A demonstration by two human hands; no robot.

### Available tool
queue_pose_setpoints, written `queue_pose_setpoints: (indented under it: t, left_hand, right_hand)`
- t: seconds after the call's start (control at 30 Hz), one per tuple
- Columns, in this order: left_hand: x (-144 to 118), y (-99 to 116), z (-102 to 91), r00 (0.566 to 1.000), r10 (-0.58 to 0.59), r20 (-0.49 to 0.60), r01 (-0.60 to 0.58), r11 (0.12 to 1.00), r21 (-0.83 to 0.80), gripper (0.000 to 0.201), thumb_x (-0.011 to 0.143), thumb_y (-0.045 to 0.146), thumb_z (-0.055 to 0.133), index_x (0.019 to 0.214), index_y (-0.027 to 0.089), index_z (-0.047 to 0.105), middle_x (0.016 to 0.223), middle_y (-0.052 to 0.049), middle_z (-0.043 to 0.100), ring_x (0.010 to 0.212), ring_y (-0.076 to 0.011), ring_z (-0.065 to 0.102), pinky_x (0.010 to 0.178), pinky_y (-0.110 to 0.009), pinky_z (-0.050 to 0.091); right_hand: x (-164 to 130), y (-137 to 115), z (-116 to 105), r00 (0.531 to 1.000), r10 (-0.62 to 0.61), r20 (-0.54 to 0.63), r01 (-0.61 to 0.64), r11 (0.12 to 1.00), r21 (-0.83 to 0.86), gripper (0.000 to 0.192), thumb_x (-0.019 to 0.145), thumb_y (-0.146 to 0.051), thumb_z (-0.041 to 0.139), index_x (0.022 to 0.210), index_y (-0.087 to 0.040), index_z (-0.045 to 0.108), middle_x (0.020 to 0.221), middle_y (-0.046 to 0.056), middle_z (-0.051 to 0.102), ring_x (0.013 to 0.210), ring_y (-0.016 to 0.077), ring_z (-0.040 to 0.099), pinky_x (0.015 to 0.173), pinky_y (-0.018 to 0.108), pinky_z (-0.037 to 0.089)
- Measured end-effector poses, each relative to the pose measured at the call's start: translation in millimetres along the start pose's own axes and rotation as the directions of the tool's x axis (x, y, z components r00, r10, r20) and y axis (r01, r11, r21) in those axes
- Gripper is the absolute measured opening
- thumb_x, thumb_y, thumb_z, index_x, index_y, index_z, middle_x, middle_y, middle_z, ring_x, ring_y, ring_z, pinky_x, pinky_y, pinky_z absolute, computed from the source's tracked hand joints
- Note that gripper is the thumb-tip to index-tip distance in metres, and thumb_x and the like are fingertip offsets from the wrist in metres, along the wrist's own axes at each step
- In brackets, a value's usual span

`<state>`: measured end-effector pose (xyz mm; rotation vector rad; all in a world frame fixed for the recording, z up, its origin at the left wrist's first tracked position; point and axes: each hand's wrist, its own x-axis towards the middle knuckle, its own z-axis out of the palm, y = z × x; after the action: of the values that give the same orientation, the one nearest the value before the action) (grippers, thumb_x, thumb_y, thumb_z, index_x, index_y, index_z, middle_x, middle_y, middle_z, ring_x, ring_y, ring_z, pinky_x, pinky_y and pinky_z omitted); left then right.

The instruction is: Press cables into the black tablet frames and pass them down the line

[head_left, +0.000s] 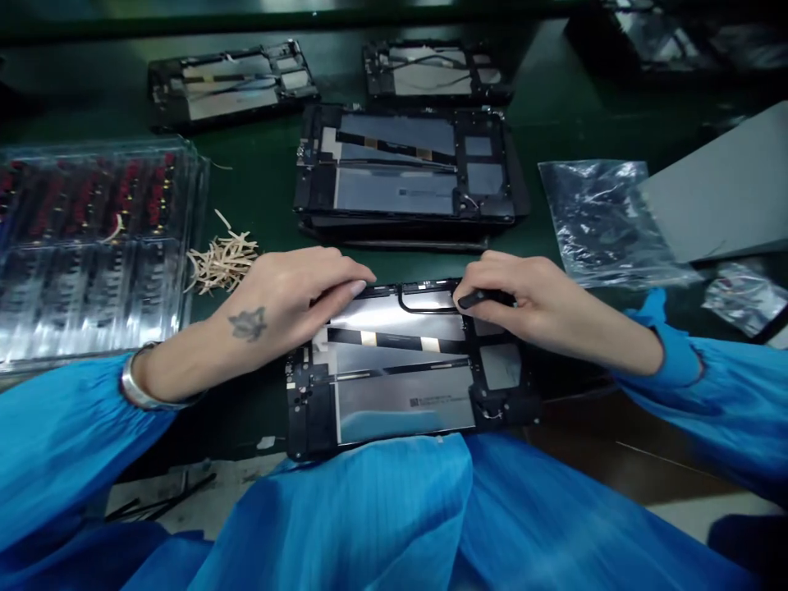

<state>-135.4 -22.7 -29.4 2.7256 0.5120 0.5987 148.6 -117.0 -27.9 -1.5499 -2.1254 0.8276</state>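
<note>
Left hand [289, 300] pressing flat, fingers spread, on top edge of open tablet chassis [400, 369] lying on surface under both hands. Right hand [529, 300] pinching black tool [483, 299], seating black cable [424, 305] between hands. Judging: cable-routing step; needing steady pressure along channel.

Dark green desk [258, 176]. On it: open tablet [400, 377] nearest; tablet stack [406, 176] beyond it, two more tablets [231, 82] farther; clear tray [92, 246] and paper strips [222, 261] left; plastic bags [607, 222] right.

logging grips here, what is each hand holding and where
Right hand pinches a small black tool near its tip. Left hand only presses the open tablet's top edge.
</note>
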Motion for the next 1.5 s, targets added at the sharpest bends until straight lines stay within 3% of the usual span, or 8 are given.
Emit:
queue_pose_setpoints:
  t: [0.17, 0.33, 0.53, 0.87, 1.07, 1.27, 1.5]
  left_hand:
    - [1, -5, 9.4, 0.993, 0.094, 0.076, -0.088, 0.993, -0.074, 0.021, 0.103, 0.025, 0.048, 0.11, 0.016, 0.066, 0.114, -0.009, 0.068, 0.103, -0.0178, 0.065, 0.084, -0.026, 0.052]
    - [-4, -10, 16.7, 0.977, 0.069, 0.203, -0.046, 0.992, -0.116, 0.024, 0.105, 0.027, 0.045, 0.124, 0.018, 0.055, 0.139, -0.012, 0.057, 0.125, -0.0187, 0.058, 0.099, -0.028, 0.049]
    - [-6, -8, 21.3, 0.957, 0.08, 0.28, -0.048, 0.992, -0.119, 0.025, 0.107, 0.028, 0.041, 0.127, 0.018, 0.052, 0.146, -0.011, 0.051, 0.133, -0.0179, 0.053, 0.105, -0.028, 0.047]
    - [-6, -8, 24.6, 0.948, 0.14, 0.284, -0.162, 0.985, 0.054, 0.026, 0.107, 0.028, 0.038, 0.126, 0.019, 0.053, 0.156, -0.007, 0.044, 0.128, -0.0201, 0.056, 0.099, -0.033, 0.053]
    - [-5, -8, 23.9, 0.924, 0.195, 0.328, -0.237, 0.967, 0.092, 0.024, 0.104, 0.018, 0.041, 0.124, 0.015, 0.053, 0.157, -0.011, 0.043, 0.133, -0.0243, 0.052, 0.1, -0.038, 0.054]
    - [1, -3, 18.7, 0.909, 0.279, 0.311, -0.35, 0.915, 0.202, 0.028, 0.106, 0.022, 0.037, 0.121, 0.011, 0.058, 0.149, -0.017, 0.052, 0.129, -0.0294, 0.057, 0.098, -0.042, 0.057]
    - [-3, -1, 22.6, 0.894, 0.347, 0.283, -0.432, 0.833, 0.344, 0.034, 0.106, 0.016, 0.032, 0.127, 0.013, 0.058, 0.146, -0.019, 0.054, 0.131, -0.0298, 0.059, 0.108, -0.046, 0.051]
  right_hand:
    - [4, -2, -4, 0.997, 0.063, 0.047, -0.059, 0.995, -0.079, 0.014, 0.089, -0.026, 0.058, 0.079, -0.023, 0.067, 0.08, 0.004, 0.066, 0.075, 0.0223, 0.057, 0.064, 0.034, 0.037]
    - [7, 0, -7, 0.994, 0.1, 0.053, -0.092, 0.987, -0.129, 0.015, 0.088, -0.028, 0.058, 0.082, -0.021, 0.069, 0.081, 0.005, 0.066, 0.071, 0.0207, 0.058, 0.063, 0.033, 0.036]
    - [9, 4, -6, 0.994, 0.092, 0.063, -0.082, 0.985, -0.15, 0.017, 0.09, -0.03, 0.057, 0.085, -0.021, 0.07, 0.081, 0.005, 0.066, 0.073, 0.0207, 0.057, 0.062, 0.032, 0.036]
    - [12, 2, -7, 0.996, 0.041, 0.075, -0.025, 0.978, -0.206, 0.018, 0.09, -0.026, 0.056, 0.075, -0.02, 0.065, 0.074, 0.005, 0.065, 0.071, 0.0198, 0.056, 0.06, 0.032, 0.033]
    - [14, 1, -6, 0.997, 0.036, 0.062, -0.023, 0.98, -0.198, 0.017, 0.087, -0.026, 0.058, 0.073, -0.02, 0.064, 0.071, 0.004, 0.063, 0.068, 0.0193, 0.055, 0.06, 0.032, 0.033]
    - [12, 3, -7, 0.998, 0.034, 0.056, -0.022, 0.979, -0.203, 0.019, 0.09, -0.03, 0.058, 0.076, -0.02, 0.066, 0.072, 0.004, 0.063, 0.067, 0.018, 0.055, 0.059, 0.031, 0.033]
    - [6, 8, -8, 0.999, 0.033, 0.01, -0.031, 0.992, -0.122, 0.027, 0.094, -0.041, 0.059, 0.078, -0.021, 0.067, 0.073, 0.002, 0.064, 0.066, 0.0167, 0.056, 0.06, 0.03, 0.035]
